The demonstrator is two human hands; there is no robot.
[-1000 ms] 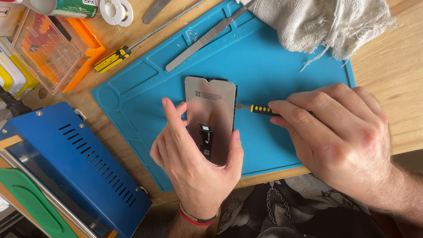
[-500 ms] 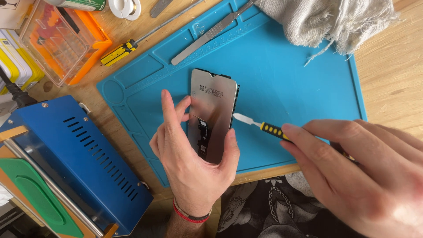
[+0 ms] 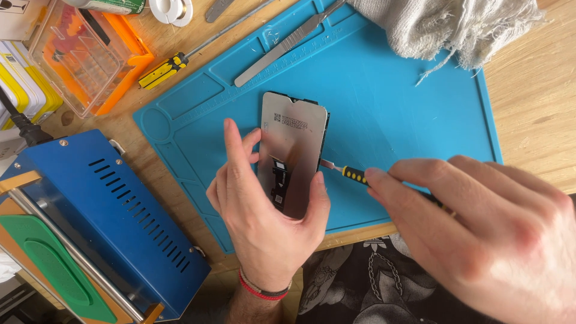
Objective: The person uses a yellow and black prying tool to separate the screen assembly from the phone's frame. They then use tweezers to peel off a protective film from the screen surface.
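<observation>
Here the phone screen panel (image 3: pixel 293 153) shows its glossy grey back, ribbon connector exposed.

A wooden bench (image 3: pixel 534 102) carries a blue work mat (image 3: pixel 408 108), blue metal machine (image 3: pixel 108 210) and orange parts box (image 3: pixel 84 54).

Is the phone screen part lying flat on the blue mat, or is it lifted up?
Lifted up. The left hand grips the screen panel by its side edges, tilted above the blue mat, not lying flat.
</observation>
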